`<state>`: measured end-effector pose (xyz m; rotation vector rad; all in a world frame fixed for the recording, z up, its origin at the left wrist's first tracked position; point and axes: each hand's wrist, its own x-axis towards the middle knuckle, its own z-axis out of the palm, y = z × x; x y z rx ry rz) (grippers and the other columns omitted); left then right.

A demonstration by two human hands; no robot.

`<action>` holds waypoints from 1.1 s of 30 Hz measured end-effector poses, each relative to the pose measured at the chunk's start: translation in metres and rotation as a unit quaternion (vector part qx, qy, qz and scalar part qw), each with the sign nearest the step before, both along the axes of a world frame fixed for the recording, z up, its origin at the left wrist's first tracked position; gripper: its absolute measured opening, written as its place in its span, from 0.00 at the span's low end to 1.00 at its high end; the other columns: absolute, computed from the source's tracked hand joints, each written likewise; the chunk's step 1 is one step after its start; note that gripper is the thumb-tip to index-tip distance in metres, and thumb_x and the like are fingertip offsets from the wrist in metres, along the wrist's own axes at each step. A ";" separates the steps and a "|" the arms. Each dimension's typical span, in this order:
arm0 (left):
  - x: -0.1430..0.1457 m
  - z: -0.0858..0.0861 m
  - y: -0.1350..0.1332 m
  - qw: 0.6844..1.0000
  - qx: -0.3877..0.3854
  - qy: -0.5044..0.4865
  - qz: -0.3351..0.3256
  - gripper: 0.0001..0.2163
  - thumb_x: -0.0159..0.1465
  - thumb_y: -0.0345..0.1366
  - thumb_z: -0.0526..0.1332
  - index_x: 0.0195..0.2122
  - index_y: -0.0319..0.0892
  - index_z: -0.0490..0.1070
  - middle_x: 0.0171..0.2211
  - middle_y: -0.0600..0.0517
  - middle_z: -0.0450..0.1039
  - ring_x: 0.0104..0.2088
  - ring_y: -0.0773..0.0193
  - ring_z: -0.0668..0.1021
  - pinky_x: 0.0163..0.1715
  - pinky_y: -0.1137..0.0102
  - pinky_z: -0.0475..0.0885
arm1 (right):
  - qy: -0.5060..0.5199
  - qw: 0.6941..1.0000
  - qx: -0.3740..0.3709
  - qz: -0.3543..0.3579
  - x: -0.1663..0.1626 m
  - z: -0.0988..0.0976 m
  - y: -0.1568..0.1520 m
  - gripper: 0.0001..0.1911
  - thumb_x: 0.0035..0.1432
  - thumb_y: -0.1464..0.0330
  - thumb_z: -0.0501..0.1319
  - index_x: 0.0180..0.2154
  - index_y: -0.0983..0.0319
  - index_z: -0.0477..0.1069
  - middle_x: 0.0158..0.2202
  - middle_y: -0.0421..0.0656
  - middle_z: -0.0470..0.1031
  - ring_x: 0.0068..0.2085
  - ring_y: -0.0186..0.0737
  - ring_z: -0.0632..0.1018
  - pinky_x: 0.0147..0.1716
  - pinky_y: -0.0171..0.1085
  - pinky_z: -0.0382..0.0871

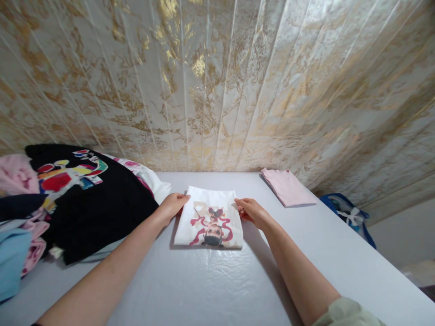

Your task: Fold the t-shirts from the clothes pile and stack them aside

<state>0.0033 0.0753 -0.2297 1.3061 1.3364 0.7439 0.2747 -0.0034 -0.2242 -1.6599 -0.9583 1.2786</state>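
Observation:
A white T-shirt (200, 199), folded into a neat rectangle, is in the middle of the table. Its printed cartoon figure with red ribbons appears upside down from where I look. At its left edge, near the far corner, my left hand (172, 207) pinches the cloth between thumb and fingers. My right hand (252, 212) grips the opposite edge near the far right corner, its fingers partly hidden under the cloth. The near edge of the shirt lies on or just above the table; I cannot tell which.
A heap of clothes lies on the left, with a black shirt (112, 203), a pink garment (18, 174) and a light blue one (13, 258). A folded pink garment (288, 188) lies at the back right of the table (210, 290). Beyond the right edge is a blue bag (350, 215). Gold-patterned curtain-like material (210, 90) rises behind.

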 end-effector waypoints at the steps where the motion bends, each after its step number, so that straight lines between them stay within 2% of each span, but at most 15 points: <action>1: -0.001 0.001 0.000 0.999 -0.037 -0.030 -0.011 0.15 0.53 0.46 0.64 0.31 0.38 0.70 0.24 0.52 0.73 0.23 0.67 0.74 0.24 0.74 0.65 | 0.002 1.000 -0.005 0.013 0.001 0.000 0.000 0.16 0.53 0.57 0.63 0.26 0.62 0.64 0.21 0.37 0.67 0.18 0.26 0.64 0.17 0.28 0.54; 5: -0.006 0.002 0.001 0.989 -0.112 -0.092 -0.035 0.20 0.42 0.48 0.70 0.26 0.38 0.67 0.15 0.61 0.61 0.16 0.75 0.61 0.17 0.78 0.52 | -0.005 0.997 0.006 0.079 0.002 -0.002 -0.001 0.19 0.46 0.56 0.65 0.22 0.61 0.59 0.17 0.32 0.59 0.17 0.24 0.57 0.16 0.28 0.46; 8: -0.003 0.009 -0.001 0.989 -0.075 -0.120 -0.043 0.21 0.40 0.49 0.71 0.25 0.39 0.67 0.14 0.63 0.57 0.15 0.76 0.58 0.17 0.78 0.51 | -0.030 0.996 0.043 0.078 0.002 0.006 -0.003 0.20 0.44 0.57 0.65 0.21 0.60 0.58 0.16 0.30 0.53 0.17 0.24 0.54 0.16 0.28 0.43; 10: 0.002 0.021 -0.007 0.991 0.009 -0.131 -0.027 0.20 0.44 0.50 0.69 0.27 0.39 0.68 0.18 0.60 0.63 0.17 0.75 0.62 0.18 0.77 0.56 | -0.051 0.993 0.095 0.054 0.000 0.020 -0.007 0.18 0.45 0.56 0.64 0.23 0.61 0.61 0.17 0.30 0.54 0.18 0.25 0.55 0.17 0.29 0.46; 13: 0.009 0.050 -0.023 0.973 0.196 -0.118 0.015 0.17 0.53 0.50 0.64 0.34 0.41 0.70 0.28 0.56 0.71 0.21 0.72 0.68 0.23 0.75 0.64 | -0.085 0.972 0.220 0.014 -0.001 0.048 -0.015 0.15 0.49 0.56 0.62 0.30 0.61 0.68 0.20 0.34 0.63 0.21 0.29 0.65 0.21 0.31 0.57; 15: 0.011 0.066 -0.035 0.950 0.294 -0.098 0.036 0.14 0.57 0.47 0.61 0.37 0.42 0.69 0.30 0.55 0.73 0.26 0.69 0.72 0.29 0.74 0.67 | -0.101 0.948 0.300 -0.009 0.002 0.065 -0.021 0.14 0.52 0.58 0.60 0.37 0.61 0.71 0.25 0.38 0.71 0.27 0.34 0.72 0.27 0.33 0.64; 17: 0.012 0.074 -0.042 0.934 0.344 -0.085 0.034 0.11 0.59 0.44 0.59 0.39 0.43 0.69 0.33 0.53 0.74 0.35 0.64 0.76 0.37 0.72 0.69 | -0.124 0.928 0.350 -0.019 0.007 0.074 -0.025 0.14 0.52 0.60 0.60 0.39 0.60 0.72 0.34 0.42 0.75 0.36 0.38 0.76 0.34 0.36 0.68; 19: 0.012 0.071 -0.043 0.934 0.352 -0.056 0.019 0.07 0.59 0.38 0.56 0.34 0.43 0.71 0.36 0.51 0.75 0.41 0.61 0.76 0.41 0.71 0.69 | -0.158 0.928 0.337 0.007 0.017 0.073 -0.025 0.11 0.51 0.64 0.58 0.35 0.61 0.73 0.40 0.45 0.76 0.41 0.40 0.76 0.38 0.36 0.68; 20: 0.011 0.066 -0.040 0.942 0.334 -0.023 0.007 0.07 0.58 0.35 0.54 0.31 0.43 0.71 0.35 0.52 0.75 0.40 0.61 0.76 0.40 0.71 0.70 | -0.176 0.938 0.299 0.032 0.022 0.068 -0.023 0.09 0.50 0.66 0.56 0.32 0.62 0.73 0.40 0.45 0.77 0.40 0.40 0.76 0.36 0.35 0.68; 23: 0.010 0.043 -0.027 0.968 0.231 0.098 -0.014 0.11 0.55 0.30 0.49 0.23 0.43 0.71 0.22 0.55 0.70 0.27 0.64 0.74 0.30 0.71 0.68 | -0.242 0.959 0.133 0.061 0.038 0.045 -0.015 0.11 0.47 0.72 0.51 0.26 0.63 0.72 0.28 0.43 0.76 0.27 0.34 0.75 0.27 0.32 0.64; 25: 0.009 0.028 -0.018 0.968 0.205 0.144 -0.011 0.12 0.54 0.29 0.48 0.23 0.44 0.70 0.20 0.56 0.67 0.24 0.64 0.72 0.27 0.71 0.66 | -0.308 0.948 0.081 0.026 0.045 0.031 -0.009 0.13 0.47 0.75 0.49 0.28 0.63 0.72 0.21 0.40 0.72 0.22 0.33 0.72 0.24 0.31 0.60; 27: 0.010 0.017 -0.014 0.955 0.247 0.160 -0.014 0.11 0.55 0.28 0.48 0.25 0.44 0.69 0.25 0.55 0.71 0.28 0.64 0.74 0.31 0.71 0.68 | -0.356 0.929 0.103 0.002 0.046 0.021 -0.004 0.14 0.48 0.76 0.48 0.30 0.62 0.73 0.24 0.40 0.73 0.23 0.33 0.73 0.26 0.31 0.62; 29: 0.013 0.011 -0.015 0.936 0.301 0.176 -0.048 0.10 0.56 0.28 0.49 0.28 0.44 0.69 0.32 0.53 0.72 0.34 0.64 0.75 0.37 0.70 0.69 | -0.383 0.910 0.158 0.009 0.039 0.017 -0.003 0.15 0.51 0.76 0.49 0.32 0.62 0.73 0.31 0.41 0.76 0.29 0.33 0.75 0.32 0.32 0.65; 31: 0.017 0.007 -0.021 0.918 0.328 0.199 -0.098 0.09 0.58 0.28 0.50 0.32 0.44 0.69 0.36 0.51 0.71 0.37 0.63 0.75 0.39 0.70 0.68 | -0.409 0.888 0.206 0.039 0.027 0.015 -0.003 0.16 0.53 0.75 0.50 0.37 0.61 0.74 0.38 0.42 0.76 0.34 0.34 0.75 0.37 0.33 0.65; 33: 0.019 0.006 -0.027 0.903 0.323 0.241 -0.150 0.07 0.59 0.30 0.53 0.33 0.44 0.69 0.37 0.51 0.71 0.38 0.62 0.75 0.40 0.70 0.68 | -0.434 0.872 0.200 0.101 0.014 0.014 -0.005 0.16 0.55 0.74 0.52 0.40 0.59 0.75 0.40 0.43 0.75 0.36 0.35 0.75 0.38 0.33 0.64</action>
